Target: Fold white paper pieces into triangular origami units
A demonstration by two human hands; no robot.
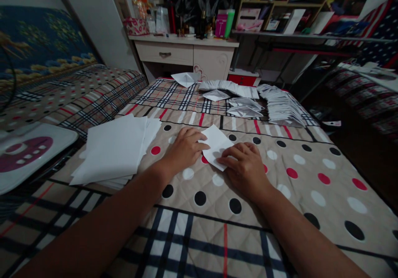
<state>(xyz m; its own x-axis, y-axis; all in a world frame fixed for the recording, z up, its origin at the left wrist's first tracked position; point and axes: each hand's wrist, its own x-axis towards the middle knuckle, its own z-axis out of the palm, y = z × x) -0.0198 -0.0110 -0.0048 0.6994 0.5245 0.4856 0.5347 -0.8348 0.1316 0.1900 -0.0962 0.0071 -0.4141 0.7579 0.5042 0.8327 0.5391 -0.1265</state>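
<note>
A small folded piece of white paper (pixel 214 139) lies on the patterned bed cover in front of me, one corner pointing away. My left hand (pixel 186 147) holds its left edge, thumb and fingertips against the paper. At its lower right edge, my right hand (pixel 244 162) pinches the paper between thumb and fingers. Left of my left hand rests a loose stack of flat white sheets (pixel 116 145). Beyond the paper are several folded paper pieces (pixel 245 108), and to their right stands a tight row of folded papers (pixel 284 106).
Another row of folded papers (pixel 228 88) and a single folded paper (pixel 186 79) lie toward the bed's far edge. A white case with a purple design (pixel 34 151) is at the left. Behind the bed stands a white dresser (pixel 183 54) crowded with bottles and boxes.
</note>
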